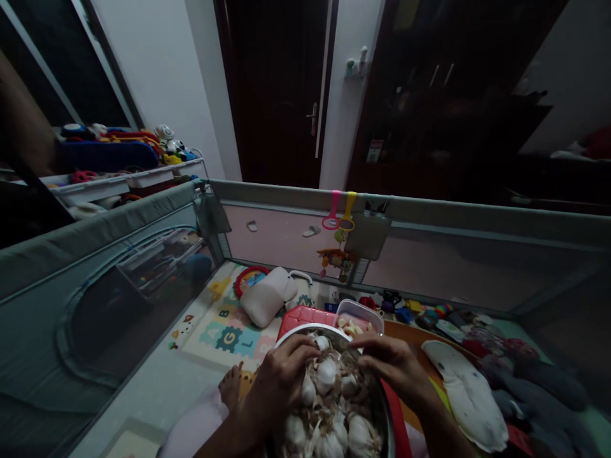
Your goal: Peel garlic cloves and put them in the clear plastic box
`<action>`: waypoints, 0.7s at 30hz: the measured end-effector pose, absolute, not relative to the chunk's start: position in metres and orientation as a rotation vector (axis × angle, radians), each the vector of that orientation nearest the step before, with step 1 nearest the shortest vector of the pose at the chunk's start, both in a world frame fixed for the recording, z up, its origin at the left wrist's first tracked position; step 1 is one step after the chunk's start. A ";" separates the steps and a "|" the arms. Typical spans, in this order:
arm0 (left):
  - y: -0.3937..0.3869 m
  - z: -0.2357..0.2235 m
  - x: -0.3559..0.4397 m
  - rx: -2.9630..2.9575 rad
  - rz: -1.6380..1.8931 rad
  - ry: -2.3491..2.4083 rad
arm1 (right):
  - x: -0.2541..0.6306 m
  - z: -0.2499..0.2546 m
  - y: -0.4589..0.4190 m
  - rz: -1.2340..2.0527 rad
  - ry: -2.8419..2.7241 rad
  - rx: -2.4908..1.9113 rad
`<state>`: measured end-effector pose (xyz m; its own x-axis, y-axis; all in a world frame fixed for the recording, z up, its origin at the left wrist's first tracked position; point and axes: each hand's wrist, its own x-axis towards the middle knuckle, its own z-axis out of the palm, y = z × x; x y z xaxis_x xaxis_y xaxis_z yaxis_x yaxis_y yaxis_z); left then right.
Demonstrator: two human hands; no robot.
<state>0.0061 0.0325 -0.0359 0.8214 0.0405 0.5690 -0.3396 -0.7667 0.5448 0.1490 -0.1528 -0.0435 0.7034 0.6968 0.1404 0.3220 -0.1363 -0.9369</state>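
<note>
A round metal bowl [389,426] full of garlic bulbs [327,375] and loose papery skins is directly in front of me. My left hand [284,375] reaches over the bowl's left side, its fingers curled together beside a bulb near the far rim. Whatever those fingertips may hold is hidden. Across from it, my right hand [396,366] is over the right rim, fingers pointing left and slightly apart, with nothing visible between them. Just beyond the bowl, a clear plastic container [360,312] holds pale peeled garlic cloves [350,327]. Partly under the container is a red surface [305,316].
A playpen's padded rail [286,194] and mesh walls surround me. On the letter-patterned mat [229,337] lie a white cushion-like object [267,296] and a bare foot [230,385]. Toys and a spotted white pillow [465,394] crowd the right side. Toy bins [100,191] stand outside, left.
</note>
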 end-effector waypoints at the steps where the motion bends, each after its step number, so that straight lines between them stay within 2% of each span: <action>1: 0.032 -0.035 0.006 2.338 0.754 -0.216 | 0.144 -0.042 -0.153 0.454 -0.954 -1.736; 4: 0.033 -0.034 0.006 2.361 0.783 -0.215 | 0.130 -0.040 -0.145 0.467 -1.203 -1.871; 8: 0.034 -0.034 0.005 2.411 0.807 -0.215 | 0.118 -0.042 -0.133 0.462 -1.259 -2.043; 15: 0.034 -0.041 0.004 2.550 0.594 -0.192 | 0.118 -0.038 -0.138 0.535 -1.325 -1.901; 21: 0.034 -0.043 0.003 2.647 0.433 -0.138 | 0.115 -0.040 -0.132 0.543 -1.089 -1.887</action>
<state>0.0028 0.0344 -0.0433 0.9457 -0.0249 0.3240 -0.1667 -0.8929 0.4181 0.1153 -0.1323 -0.0404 0.5227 0.8512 0.0483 0.4734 -0.2427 -0.8468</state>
